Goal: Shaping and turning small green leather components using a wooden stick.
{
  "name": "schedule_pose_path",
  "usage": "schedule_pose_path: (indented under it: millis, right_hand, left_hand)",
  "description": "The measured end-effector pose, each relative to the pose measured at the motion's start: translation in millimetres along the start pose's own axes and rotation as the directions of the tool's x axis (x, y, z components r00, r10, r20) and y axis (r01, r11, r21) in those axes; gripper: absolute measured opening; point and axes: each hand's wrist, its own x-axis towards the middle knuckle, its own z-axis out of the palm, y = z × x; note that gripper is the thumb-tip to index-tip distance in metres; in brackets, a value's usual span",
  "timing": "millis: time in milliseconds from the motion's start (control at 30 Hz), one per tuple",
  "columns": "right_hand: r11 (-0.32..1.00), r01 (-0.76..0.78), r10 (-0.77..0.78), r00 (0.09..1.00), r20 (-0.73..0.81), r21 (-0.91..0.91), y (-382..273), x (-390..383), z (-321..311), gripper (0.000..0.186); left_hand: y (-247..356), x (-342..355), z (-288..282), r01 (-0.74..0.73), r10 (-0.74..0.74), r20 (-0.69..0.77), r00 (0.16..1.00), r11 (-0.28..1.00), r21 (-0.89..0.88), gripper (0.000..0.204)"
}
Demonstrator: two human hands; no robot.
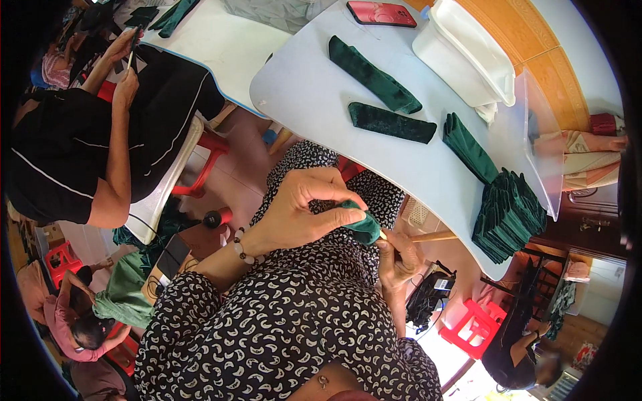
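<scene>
Above my lap, my left hand [304, 208] pinches a small bunched piece of dark green velvet [364, 230] between thumb and fingers. Just right of it, my right hand [399, 259] is closed around a thin wooden stick [433, 236]. One end of the stick meets the velvet; the other points right, toward the table edge. How far the stick goes into the cloth is hidden. Flat green velvet strips [374, 73] lie on the white table [301, 87] ahead. At its right end rests a thick stack of folded green velvet pieces [509, 217].
A red phone [381, 13] and a white plastic bin [461, 50] stand at the table's far side, with a clear plastic sheet [535, 140] at right. At left, a person in black [100, 144] holds a stick too. Red stools [475, 327] stand on the floor.
</scene>
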Motion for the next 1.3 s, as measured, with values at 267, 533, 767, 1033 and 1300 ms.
schedule_pose_path:
  millis: [267,533,767,1033,1300]
  right_hand:
    - [0.887,-0.295,0.17,0.923,0.344,0.355,9,16,-16,0.023]
    - [0.33,-0.805,0.274,0.582,0.766,0.494,16,15,-15,0.023]
    - [0.77,-0.502,0.37,0.854,0.367,0.393,-19,1,11,0.024]
    - [0.926,-0.319,0.264,0.93,0.256,0.202,-11,16,15,0.024]
    - [0.038,-0.873,0.291,0.474,0.831,0.486,1,4,2,0.034]
  left_hand:
    - [11,1,0,-0.101,0.101,0.056,0.993,0.995,-0.006,0.013]
    - [17,-1,-2,-0.06,0.07,0.139,0.988,0.995,-0.075,0.012]
    - [7,9,-18,0.0,-0.002,0.123,0.992,1.0,0.013,0.012]
    - [5,11,-9,0.015,-0.004,0.156,0.988,0.997,-0.07,0.012]
    - [12,12,-2,-0.014,0.062,0.247,0.967,0.981,-0.194,0.012]
